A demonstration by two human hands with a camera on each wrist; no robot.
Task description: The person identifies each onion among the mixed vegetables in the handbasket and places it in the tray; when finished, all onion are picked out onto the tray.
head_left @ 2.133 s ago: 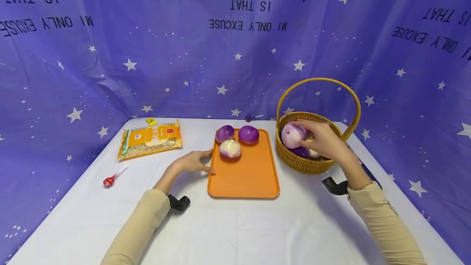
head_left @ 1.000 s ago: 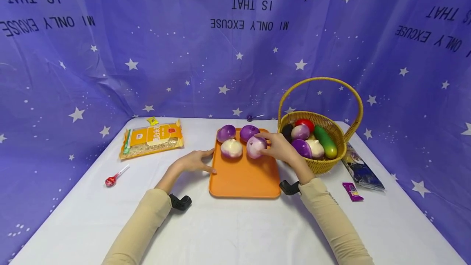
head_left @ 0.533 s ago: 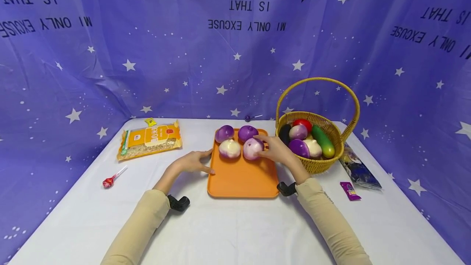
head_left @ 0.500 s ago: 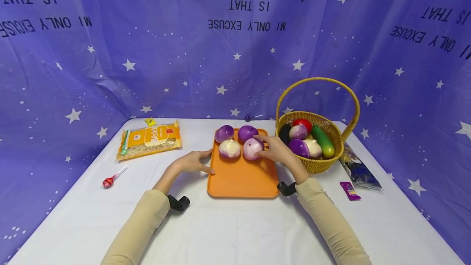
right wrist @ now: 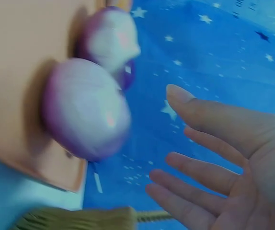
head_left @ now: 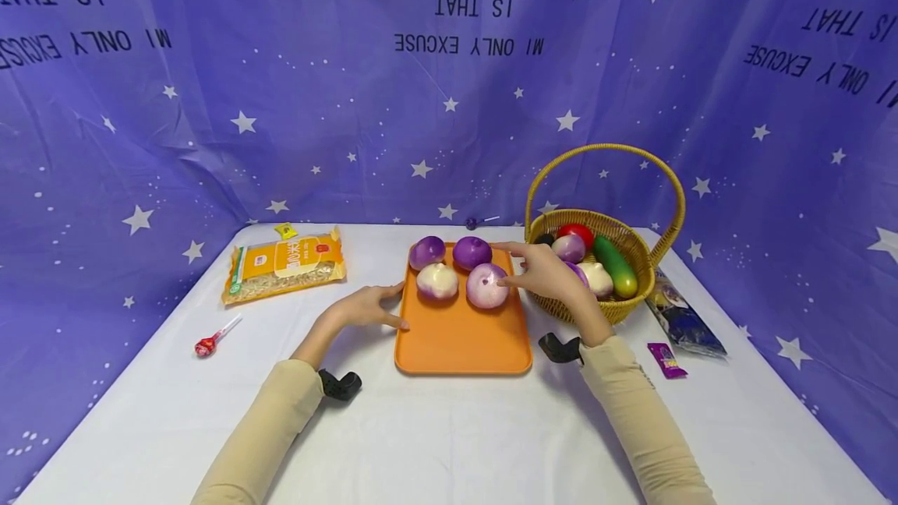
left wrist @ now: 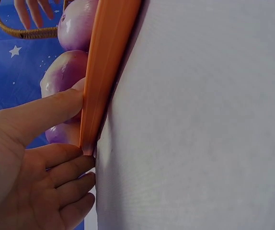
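Note:
An orange tray [head_left: 464, 341] lies on the white table in the head view. Toward its far end sit several purple-and-white onions. My right hand [head_left: 543, 270] has its fingers spread just right of the nearest right onion [head_left: 487, 287]; in the right wrist view a gap separates the hand [right wrist: 223, 167] from that onion [right wrist: 87, 110], and nothing is held. Left of it sits a whiter onion [head_left: 437, 282], with two purple onions [head_left: 427, 253] behind. My left hand [head_left: 365, 307] rests at the tray's left edge; in the left wrist view its thumb [left wrist: 56, 108] lies over the rim, fingers loosely extended.
Right of the tray stands a wicker basket [head_left: 575, 310] with a tall handle, holding a tomato [head_left: 575, 237], a cucumber [head_left: 616, 265] and onions. Snack packs [head_left: 684, 318] lie on the right. A grain bag [head_left: 288, 265] and red lollipop [head_left: 210, 344] lie on the left.
My right hand brought an onion from the basket to the tray, then let go and drew back slightly right. That onion turned a little. The left hand stayed at the tray's edge.

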